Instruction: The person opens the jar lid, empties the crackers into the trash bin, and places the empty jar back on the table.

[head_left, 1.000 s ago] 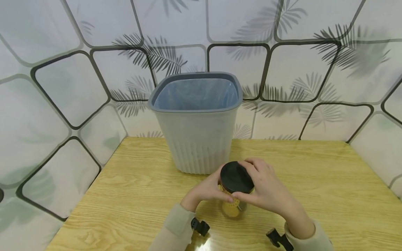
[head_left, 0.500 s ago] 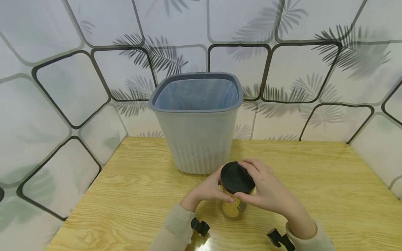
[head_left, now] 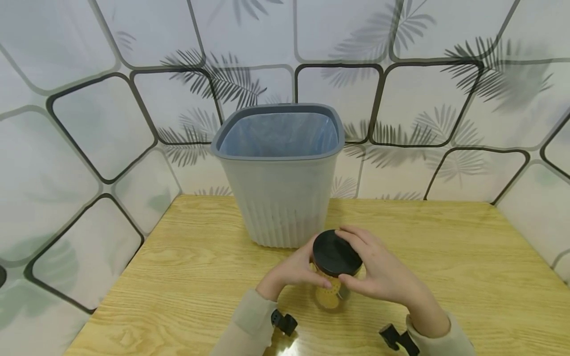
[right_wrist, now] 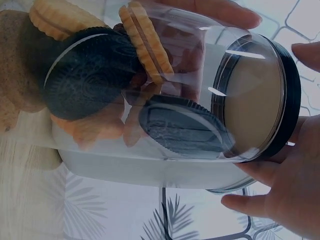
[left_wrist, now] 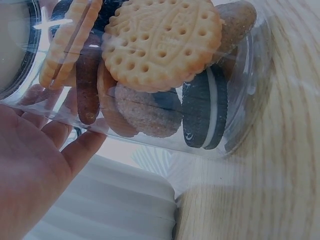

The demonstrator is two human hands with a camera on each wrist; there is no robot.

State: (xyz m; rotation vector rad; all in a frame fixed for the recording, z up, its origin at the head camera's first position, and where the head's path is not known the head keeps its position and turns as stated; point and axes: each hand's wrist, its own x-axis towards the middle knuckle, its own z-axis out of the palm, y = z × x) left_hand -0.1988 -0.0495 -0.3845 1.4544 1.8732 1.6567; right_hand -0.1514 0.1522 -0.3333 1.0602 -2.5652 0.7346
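Note:
A clear jar (right_wrist: 192,45) of cookies stands upright on the table, its black lid (head_left: 336,253) on top. My left hand (head_left: 296,269) grips the jar's side, the thumb across the front. In the left wrist view a round, holed biscuit (left_wrist: 162,42) and a dark sandwich cookie (left_wrist: 205,107) show through the plastic. From the right, my right hand (head_left: 378,264) holds the lid, index finger over its far edge and thumb near its front edge. In the right wrist view several fingers reach around the lid's rim.
Behind the jar stands a pale grey trash bin (head_left: 280,198) with a darker rim and a bluish liner inside. The wooden table (head_left: 200,237) meets patterned walls (head_left: 418,109) at the back and both sides. Each wrist wears a small black camera mount (head_left: 284,322).
My right hand has shifted slightly, its thumb sliding a little to the right along the lid's front edge. The jar and my left hand stay in place.

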